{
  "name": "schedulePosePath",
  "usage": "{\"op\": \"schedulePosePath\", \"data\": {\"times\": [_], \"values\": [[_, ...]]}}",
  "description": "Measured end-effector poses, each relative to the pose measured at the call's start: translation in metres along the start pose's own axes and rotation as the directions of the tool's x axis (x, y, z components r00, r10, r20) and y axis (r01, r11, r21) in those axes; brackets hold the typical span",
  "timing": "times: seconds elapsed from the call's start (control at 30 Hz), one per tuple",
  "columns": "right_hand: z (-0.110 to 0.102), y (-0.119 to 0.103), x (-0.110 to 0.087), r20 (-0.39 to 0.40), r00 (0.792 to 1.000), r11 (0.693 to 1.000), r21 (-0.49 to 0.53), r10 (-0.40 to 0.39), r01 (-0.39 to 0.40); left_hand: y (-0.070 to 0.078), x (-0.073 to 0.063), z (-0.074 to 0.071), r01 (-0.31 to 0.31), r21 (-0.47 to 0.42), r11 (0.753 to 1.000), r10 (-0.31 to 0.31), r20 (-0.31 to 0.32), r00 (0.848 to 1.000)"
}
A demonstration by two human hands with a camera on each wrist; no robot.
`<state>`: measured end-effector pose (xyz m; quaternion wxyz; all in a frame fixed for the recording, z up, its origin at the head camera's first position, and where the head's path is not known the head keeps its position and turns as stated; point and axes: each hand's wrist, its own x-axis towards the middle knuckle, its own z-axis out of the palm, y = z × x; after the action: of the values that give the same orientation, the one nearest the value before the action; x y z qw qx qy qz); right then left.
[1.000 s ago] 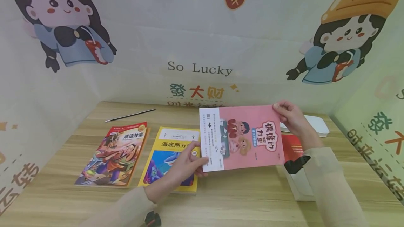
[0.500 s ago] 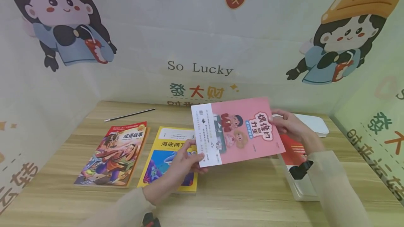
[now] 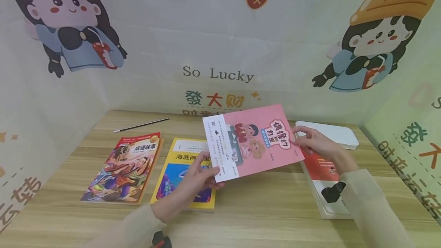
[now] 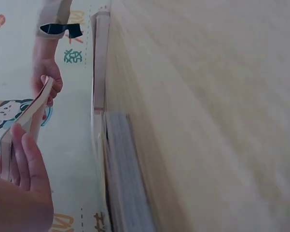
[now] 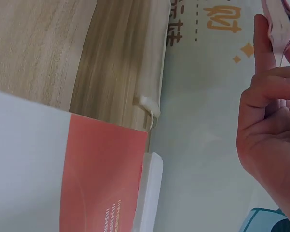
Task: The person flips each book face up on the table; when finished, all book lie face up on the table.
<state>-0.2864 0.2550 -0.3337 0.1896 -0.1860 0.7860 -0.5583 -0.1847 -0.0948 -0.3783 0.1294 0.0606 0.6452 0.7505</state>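
Observation:
A pink book (image 3: 255,141) with a white strip is held up above the table, its cover turned toward me and its right end tilted upward. My left hand (image 3: 200,173) pinches the lower left corner, thumb on the white strip. At the right edge my right hand (image 3: 318,144) grips the book between thumb and fingers. In the left wrist view the book (image 4: 25,116) appears edge-on between both hands. The right wrist view shows the page edges (image 5: 281,29) between the fingers of the right hand (image 5: 272,121). A yellow book (image 3: 182,198) lies behind my left forearm.
A book with an orange-red cover (image 3: 127,171) lies at the left, a black pencil (image 3: 142,124) behind it. On the right are a red-and-white book (image 3: 318,167), partly under my right forearm, and a white case (image 3: 337,135). A printed curtain (image 3: 155,49) surrounds the wooden table (image 3: 262,217).
The pink book has shifted left and tilted, its right end rising. My right hand has slid from the upper right corner down along the right edge. The left hand keeps its hold.

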Motion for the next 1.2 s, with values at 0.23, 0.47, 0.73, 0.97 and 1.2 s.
{"op": "schedulePosePath", "data": {"times": [0.23, 0.47, 0.73, 0.97, 1.2], "values": [[-0.002, 0.002, -0.001, 0.11, 0.992, 0.988, 0.146, -0.069, 0.053, 0.006, 0.004, -0.006, -0.004, 0.048, 0.999, 0.003, 0.027, 1.0], [-0.005, 0.004, -0.001, 0.222, 0.967, 0.977, 0.195, -0.127, 0.084, 0.019, 0.009, -0.012, 0.006, -0.067, 0.998, -0.013, -0.097, 0.995], [-0.01, 0.007, -0.002, 0.35, 0.931, 0.972, 0.236, -0.101, 0.016, 0.021, 0.01, -0.025, -0.033, -0.054, 0.998, 0.028, -0.085, 0.996], [-0.013, 0.01, -0.001, 0.435, 0.893, 0.974, 0.225, -0.111, 0.012, 0.015, 0.005, -0.034, 0.024, 0.132, 0.991, -0.034, 0.075, 0.997], [-0.012, 0.014, 0.002, 0.431, 0.902, 0.993, 0.111, -0.015, -0.037, 0.01, -0.001, -0.039, 0.08, 0.23, 0.97, -0.151, 0.312, 0.938]]}}
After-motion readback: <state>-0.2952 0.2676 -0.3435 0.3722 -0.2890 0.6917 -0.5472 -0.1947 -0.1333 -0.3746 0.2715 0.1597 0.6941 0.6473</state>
